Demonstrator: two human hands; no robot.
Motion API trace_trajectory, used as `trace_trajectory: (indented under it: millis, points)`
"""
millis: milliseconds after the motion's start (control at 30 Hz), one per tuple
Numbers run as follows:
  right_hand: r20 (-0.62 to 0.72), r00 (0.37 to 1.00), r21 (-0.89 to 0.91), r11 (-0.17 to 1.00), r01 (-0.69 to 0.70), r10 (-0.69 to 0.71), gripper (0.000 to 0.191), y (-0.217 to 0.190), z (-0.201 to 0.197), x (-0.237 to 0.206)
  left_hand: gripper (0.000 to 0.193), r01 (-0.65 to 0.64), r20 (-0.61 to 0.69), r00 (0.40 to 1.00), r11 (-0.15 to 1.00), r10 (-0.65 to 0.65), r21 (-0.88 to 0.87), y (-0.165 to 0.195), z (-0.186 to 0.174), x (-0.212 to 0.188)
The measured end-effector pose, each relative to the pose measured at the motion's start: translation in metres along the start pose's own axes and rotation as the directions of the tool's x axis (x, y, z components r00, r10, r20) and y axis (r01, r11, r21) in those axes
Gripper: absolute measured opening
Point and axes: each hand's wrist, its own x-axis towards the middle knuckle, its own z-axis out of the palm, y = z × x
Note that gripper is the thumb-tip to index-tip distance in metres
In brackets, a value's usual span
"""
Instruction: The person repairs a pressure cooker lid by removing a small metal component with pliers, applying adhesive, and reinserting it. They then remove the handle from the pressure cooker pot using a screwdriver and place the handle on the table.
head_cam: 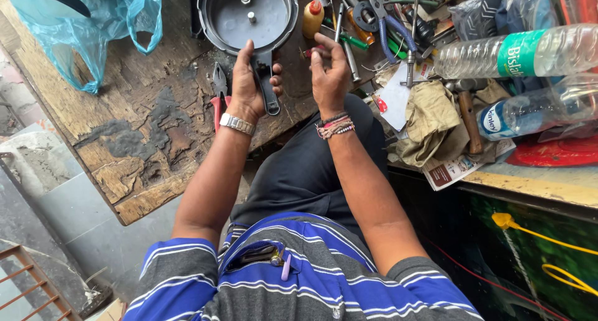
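So a pressure cooker lid was laid upside down on a beat-up wooden workbench, with its long black handle pointed back toward the person. The handle was gripped by the left hand, fingers wrapped around it and the thumb stretched up toward the rim. Just beside it the right hand was held up, fingertips pinched on something small and reddish; what it was couldn't really be made out. A lid like that would be judged rigid and fairly weighty, metal with a slick inner face, so the handle was pretty clearly the sensible spot to grab, since the rim would be slippery. Red-handled pliers were left just left of the gripped handle. Further right, a small yellow bottle, scissors, assorted tools, a rag and two plastic water bottles were piled together.
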Motion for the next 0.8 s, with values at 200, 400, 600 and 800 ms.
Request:
trace_trajectory:
  millis: [200,400,600,800]
  points:
    - [-0.076,0.995,0.100,0.992,0.073,-0.066,0.029,-0.010,-0.035,-0.014,0.039,-0.016,-0.094,0.996,0.987,0.001,-0.159,-0.023,0.001,0.010]
    - [0.142,0.989,-0.715,0.694,0.080,0.031,0.029,-0.013,-0.086,0.013,0.032,-0.060,-0.111,0.993,0.971,0.036,-0.229,-0.032,0.019,0.019]
    - [0.272,0.962,-0.832,0.494,0.253,-0.033,0.043,-0.013,-0.073,0.015,0.032,-0.074,-0.145,0.989,0.965,0.038,-0.251,-0.028,0.025,0.020]
    - [0.307,0.937,-0.817,0.459,0.350,-0.167,0.027,-0.020,-0.075,0.009,0.034,-0.029,-0.084,0.996,0.965,0.008,-0.261,-0.022,0.018,0.017]
